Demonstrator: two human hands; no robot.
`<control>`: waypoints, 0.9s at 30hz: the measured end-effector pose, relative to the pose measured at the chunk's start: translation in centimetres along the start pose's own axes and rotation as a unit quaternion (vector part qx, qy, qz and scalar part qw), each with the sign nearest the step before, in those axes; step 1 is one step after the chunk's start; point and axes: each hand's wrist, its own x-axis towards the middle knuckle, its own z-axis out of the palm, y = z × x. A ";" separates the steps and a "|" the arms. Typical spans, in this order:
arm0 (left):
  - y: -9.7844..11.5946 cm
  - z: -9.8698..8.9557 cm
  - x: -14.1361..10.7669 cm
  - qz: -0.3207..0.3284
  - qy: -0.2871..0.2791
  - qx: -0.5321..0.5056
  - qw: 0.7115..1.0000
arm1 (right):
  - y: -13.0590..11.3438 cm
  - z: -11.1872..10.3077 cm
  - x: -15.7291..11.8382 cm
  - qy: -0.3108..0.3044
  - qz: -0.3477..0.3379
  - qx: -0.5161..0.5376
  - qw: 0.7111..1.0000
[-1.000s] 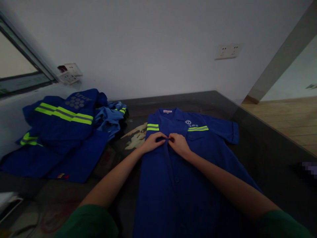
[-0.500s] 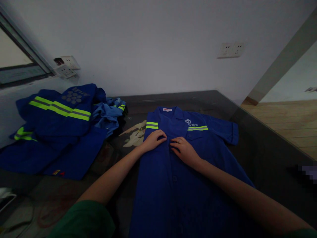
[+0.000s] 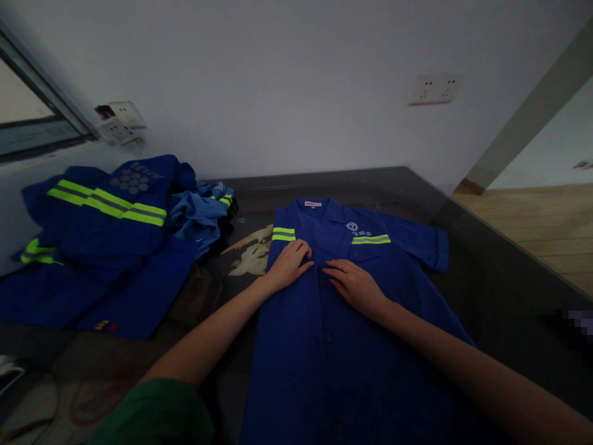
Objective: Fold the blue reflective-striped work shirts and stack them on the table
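Note:
A dark blue short-sleeved work shirt lies front up on a dark table, with its collar toward the wall. Yellow-green reflective bands cross its chest, and one sleeve extends to the right. My left hand rests on the shirt's left part below the band, fingers apart beside the button edge. Just right of that edge, my right hand lies on the cloth with its fingers slightly bent and apart. Neither hand visibly grips the fabric.
A heap of blue garments with reflective bands covers the table's left side. A lighter blue crumpled garment sits beside it. A white object with a cable is at the lower left. Wall sockets are above the table.
My right hand has shifted slightly right and down, widening the space between my hands. My left-hand fingers are spread a little more. The camera view has moved slightly.

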 end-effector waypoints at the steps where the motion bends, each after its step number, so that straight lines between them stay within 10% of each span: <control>1: 0.2 0.0 0.0 0.000 0.003 0.014 1.000 | 0.0 -0.1 0.1 -0.006 -0.006 -0.008 1.000; 27: 4.2 0.0 -3.6 -0.025 -0.061 0.123 0.990 | 0.2 -2.4 0.6 -0.037 -0.047 -0.073 0.996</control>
